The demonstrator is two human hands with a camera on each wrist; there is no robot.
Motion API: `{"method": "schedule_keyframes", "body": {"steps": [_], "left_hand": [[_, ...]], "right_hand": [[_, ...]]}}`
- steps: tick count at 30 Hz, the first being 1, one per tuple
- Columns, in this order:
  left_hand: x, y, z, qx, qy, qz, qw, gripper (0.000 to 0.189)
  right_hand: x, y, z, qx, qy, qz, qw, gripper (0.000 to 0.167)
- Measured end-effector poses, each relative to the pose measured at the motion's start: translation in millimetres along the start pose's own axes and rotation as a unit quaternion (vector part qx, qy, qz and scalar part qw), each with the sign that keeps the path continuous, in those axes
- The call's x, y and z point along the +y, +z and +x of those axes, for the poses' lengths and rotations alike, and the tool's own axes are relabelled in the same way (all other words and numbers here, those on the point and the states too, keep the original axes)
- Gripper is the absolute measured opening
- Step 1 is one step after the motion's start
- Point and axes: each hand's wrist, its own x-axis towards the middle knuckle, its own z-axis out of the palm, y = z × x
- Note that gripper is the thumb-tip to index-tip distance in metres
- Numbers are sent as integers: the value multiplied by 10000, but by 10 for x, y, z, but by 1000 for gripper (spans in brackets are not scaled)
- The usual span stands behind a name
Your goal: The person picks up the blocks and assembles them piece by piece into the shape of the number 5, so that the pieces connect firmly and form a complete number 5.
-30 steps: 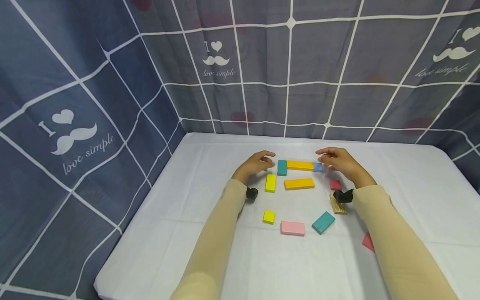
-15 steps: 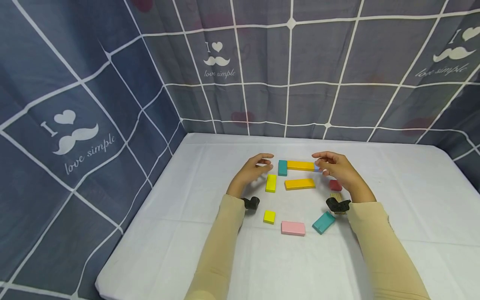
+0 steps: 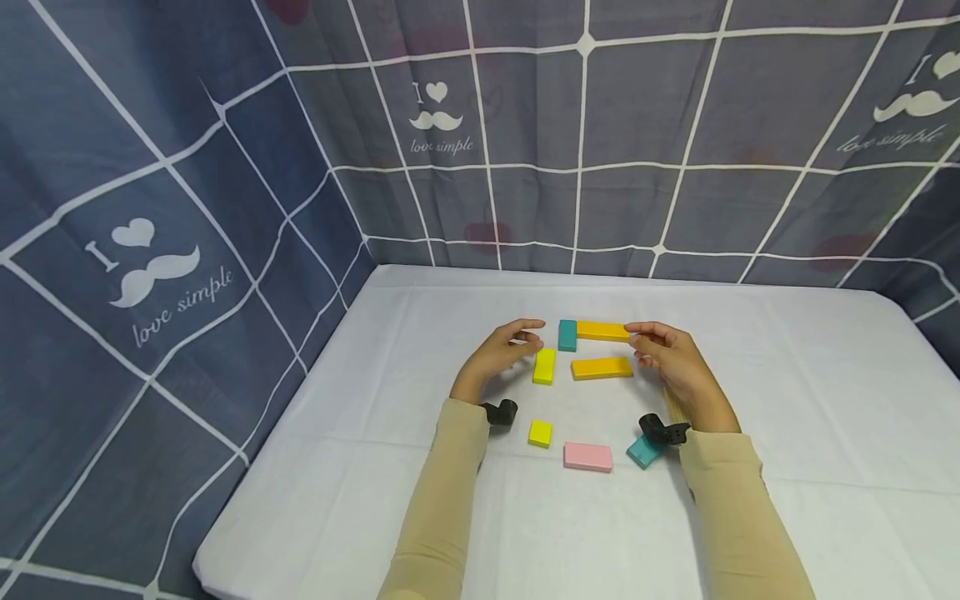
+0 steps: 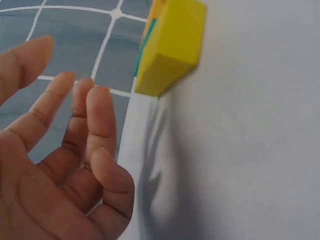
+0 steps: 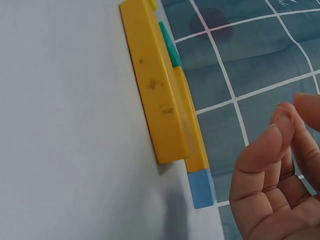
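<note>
My left hand (image 3: 498, 358) hovers just left of a yellow block (image 3: 543, 367), fingers loosely bent and holding nothing. In the left wrist view that yellow block (image 4: 172, 47) is apart from the fingertips. A teal block (image 3: 567, 335) adjoins a long orange-yellow block (image 3: 603, 332) at the back, and a blue block (image 5: 201, 189) ends that row in the right wrist view. In front of the row lies a second orange-yellow block (image 3: 602, 368). My right hand (image 3: 681, 367) is at the row's right end, fingers loosely curled and empty; it hides the blue block from the head view.
Nearer on the white-covered table (image 3: 315, 467) lie a small yellow block (image 3: 540, 433), a pink block (image 3: 588, 457) and another teal block (image 3: 642, 452), partly behind the right wrist camera (image 3: 663, 430). A wooden piece (image 3: 674, 408) shows beside the right wrist. Grid-patterned curtains (image 3: 525, 133) border the table.
Both hands have drawn back toward the body, the right one further, and it now covers the blue and red blocks in the head view. The blocks stay where they were.
</note>
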Motion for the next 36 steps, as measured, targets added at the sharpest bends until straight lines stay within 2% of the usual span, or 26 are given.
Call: {"method": "schedule_keyframes", "body": {"steps": [5, 9, 12, 18, 21, 25, 36], "left_hand": [[-23, -22, -14, -98, -125, 106, 9998, 50], [-47, -42, -25, -159, -283, 281, 9991, 51], [-65, -52, -30, -241, -421, 457, 9978, 53], [-79, -55, -35, -456, -623, 684, 9947, 62], [-79, -51, -34, -461, -718, 719, 9937, 64], [-65, -42, -28, -452, -782, 791, 9928, 65], [-69, 12, 7, -339, -791, 1015, 9911, 59]], "right_hand": [[66, 13, 29, 179, -17, -390, 9991, 36], [127, 21, 58, 138, 18, -450, 9989, 40], [154, 23, 65, 131, 6, -722, 9973, 40], [160, 21, 42, -106, 26, -1898, 9818, 36], [158, 28, 27, -286, 88, -2203, 9750, 37], [155, 21, 12, -394, 206, -2362, 9707, 40], [173, -13, 13, -464, 244, -2374, 9700, 42]]}}
